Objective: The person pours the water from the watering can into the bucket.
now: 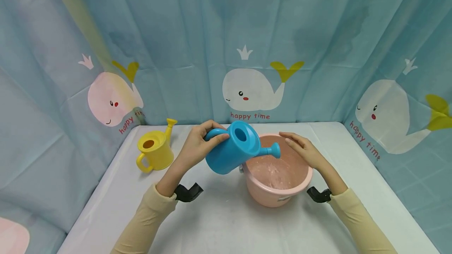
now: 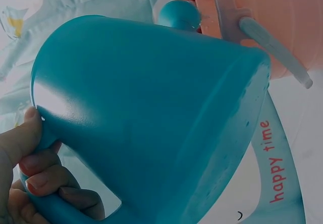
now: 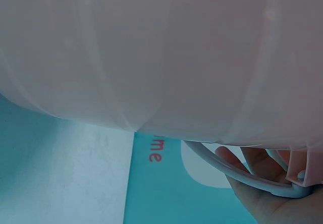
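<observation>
My left hand (image 1: 203, 144) grips the handle of a blue watering can (image 1: 229, 150). The can is tilted to the right, its spout head (image 1: 276, 150) over the left part of a pink bucket (image 1: 268, 197). In the left wrist view, the fingers curl through the handle and drops cling near the can's base edge (image 2: 247, 123). My right hand (image 1: 305, 150) holds the bucket by its far right rim. Seen from the right wrist, its fingers (image 3: 260, 166) are outside the wall, by the grey bail handle (image 3: 237, 173). Clear water shows inside the bucket.
A yellow watering can (image 1: 159, 152) stands upright at the left of the white table (image 1: 226, 226), its spout pointing up and back. Behind and at both sides hangs a blue curtain (image 1: 197, 42) printed with whales. A black strap (image 1: 188, 193) sits at each wrist.
</observation>
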Available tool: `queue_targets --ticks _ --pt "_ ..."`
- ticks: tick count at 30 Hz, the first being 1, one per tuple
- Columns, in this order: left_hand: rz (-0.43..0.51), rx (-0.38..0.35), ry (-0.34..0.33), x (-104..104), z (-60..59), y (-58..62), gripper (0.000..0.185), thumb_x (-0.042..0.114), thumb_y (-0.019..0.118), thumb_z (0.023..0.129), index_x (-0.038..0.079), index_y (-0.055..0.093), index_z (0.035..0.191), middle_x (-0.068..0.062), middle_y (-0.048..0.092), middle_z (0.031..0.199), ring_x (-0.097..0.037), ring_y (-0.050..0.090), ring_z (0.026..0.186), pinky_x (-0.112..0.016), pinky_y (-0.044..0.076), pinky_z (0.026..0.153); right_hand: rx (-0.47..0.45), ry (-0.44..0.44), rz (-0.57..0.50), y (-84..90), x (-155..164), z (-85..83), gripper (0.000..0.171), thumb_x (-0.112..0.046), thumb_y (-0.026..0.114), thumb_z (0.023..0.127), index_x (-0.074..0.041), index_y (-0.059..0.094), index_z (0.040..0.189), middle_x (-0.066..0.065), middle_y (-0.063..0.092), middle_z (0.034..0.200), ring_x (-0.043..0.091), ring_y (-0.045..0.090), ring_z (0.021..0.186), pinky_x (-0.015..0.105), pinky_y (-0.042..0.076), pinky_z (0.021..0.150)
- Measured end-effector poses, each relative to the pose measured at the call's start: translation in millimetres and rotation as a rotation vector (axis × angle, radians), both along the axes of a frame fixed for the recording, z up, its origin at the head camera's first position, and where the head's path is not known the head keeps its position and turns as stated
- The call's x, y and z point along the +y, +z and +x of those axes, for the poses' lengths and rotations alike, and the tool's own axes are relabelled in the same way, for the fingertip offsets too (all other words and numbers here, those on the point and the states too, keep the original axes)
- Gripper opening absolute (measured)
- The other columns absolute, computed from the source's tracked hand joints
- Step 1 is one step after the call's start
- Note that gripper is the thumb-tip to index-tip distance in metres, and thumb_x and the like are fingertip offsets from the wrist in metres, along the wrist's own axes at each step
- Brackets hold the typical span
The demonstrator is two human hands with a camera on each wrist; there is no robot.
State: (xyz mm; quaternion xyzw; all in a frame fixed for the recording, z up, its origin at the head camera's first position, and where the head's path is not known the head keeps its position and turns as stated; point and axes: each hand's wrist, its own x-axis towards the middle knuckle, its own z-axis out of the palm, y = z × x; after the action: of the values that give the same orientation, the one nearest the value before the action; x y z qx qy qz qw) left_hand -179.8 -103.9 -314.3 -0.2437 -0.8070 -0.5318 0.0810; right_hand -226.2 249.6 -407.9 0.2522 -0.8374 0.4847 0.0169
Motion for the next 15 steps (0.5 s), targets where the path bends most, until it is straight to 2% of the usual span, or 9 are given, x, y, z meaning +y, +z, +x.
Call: queue_targets --ticks 15 --pt "-0.005 0.062 0.024 2.1 -0.6 -2.1 0.019 0.027 0.066 0.086 0.011 0.064 0.098 -0.003 0.067 0.098 -0.018 0.064 0.093 -0.043 0.051 0.084 0.000 -0.014 0.026 -0.5 0.2 -0.6 0.038 -0.019 0.040 0.101 -0.007 0.043 0.137 0.013 0.045 0.139 0.031 0.040 0.129 0.008 0.034 0.093"
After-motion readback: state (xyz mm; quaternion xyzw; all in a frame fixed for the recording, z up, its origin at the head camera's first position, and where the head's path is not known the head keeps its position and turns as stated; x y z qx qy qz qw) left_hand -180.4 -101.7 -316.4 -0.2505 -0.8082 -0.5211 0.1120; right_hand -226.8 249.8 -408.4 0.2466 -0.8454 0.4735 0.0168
